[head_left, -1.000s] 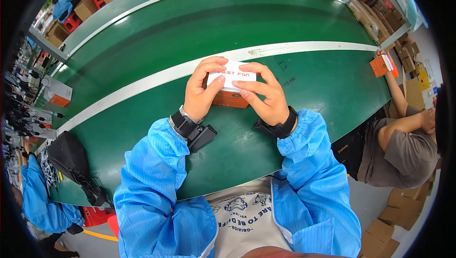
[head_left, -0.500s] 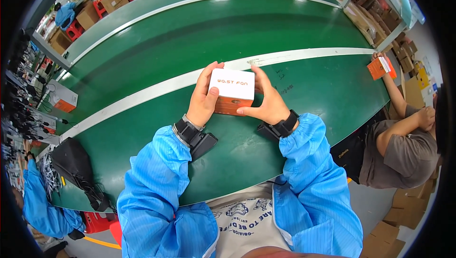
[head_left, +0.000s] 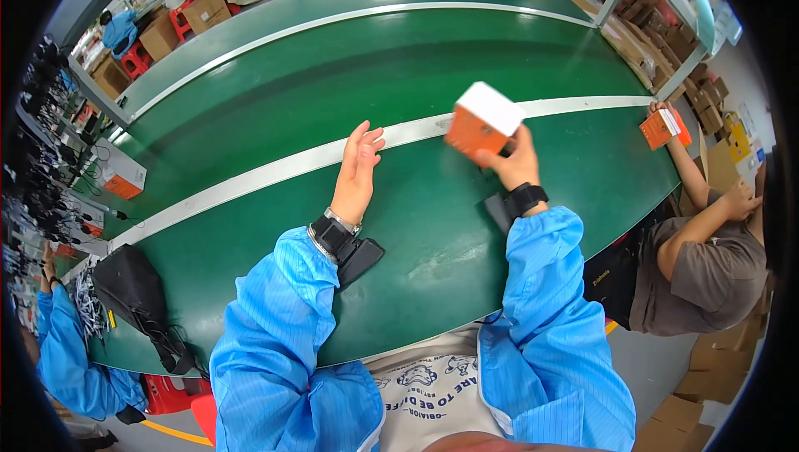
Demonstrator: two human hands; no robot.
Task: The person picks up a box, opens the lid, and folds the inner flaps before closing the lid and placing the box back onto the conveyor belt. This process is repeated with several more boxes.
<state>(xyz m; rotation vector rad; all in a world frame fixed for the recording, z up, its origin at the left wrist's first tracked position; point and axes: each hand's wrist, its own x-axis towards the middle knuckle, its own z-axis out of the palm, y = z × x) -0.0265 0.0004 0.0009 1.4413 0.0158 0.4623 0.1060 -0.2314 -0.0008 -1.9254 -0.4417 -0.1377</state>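
A small orange and white cardboard box (head_left: 481, 123) is gripped in my right hand (head_left: 518, 161), raised over the green table and tilted. Its white top faces up and its orange side faces me, a little blurred by motion. My left hand (head_left: 359, 171) hovers over the table to the left of the box, apart from it, with its fingers stretched and nothing in them. Black straps with dark modules sit on both my wrists.
Under my hands spreads the green table (head_left: 433, 260) with white strips across it. A black bag (head_left: 133, 290) lies at its left edge, near another orange and white box (head_left: 123, 171). At right, a co-worker (head_left: 707, 273) holds a similar box (head_left: 659, 128); another in blue sits left.
My left hand has let go of the box and opened. My right hand has carried the box to the right and slightly farther away, tilting it.
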